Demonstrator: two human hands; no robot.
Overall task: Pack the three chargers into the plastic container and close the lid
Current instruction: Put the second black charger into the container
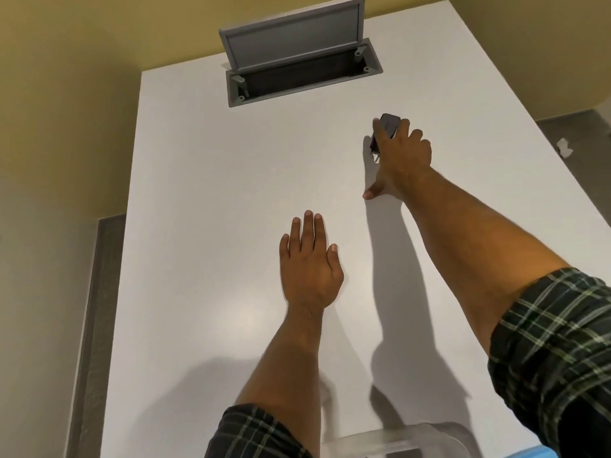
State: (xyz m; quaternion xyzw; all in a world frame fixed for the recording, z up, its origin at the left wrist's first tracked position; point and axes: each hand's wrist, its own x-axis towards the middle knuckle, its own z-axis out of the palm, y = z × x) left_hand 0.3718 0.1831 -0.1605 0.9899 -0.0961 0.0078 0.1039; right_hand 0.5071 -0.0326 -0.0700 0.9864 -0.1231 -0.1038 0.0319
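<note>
Both open | left hand [309,276] flat on table [205,193] | right hand [401,160] spread, fingers touching black charger [387,122]

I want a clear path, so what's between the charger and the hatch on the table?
Nothing: in the head view the table is bare between the charger and the open hatch.

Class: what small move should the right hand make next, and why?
Probably close the right hand round the black charger: its fingers reach it, but the thumb is splayed away, and the clear container waits at the near edge of the table.
</note>
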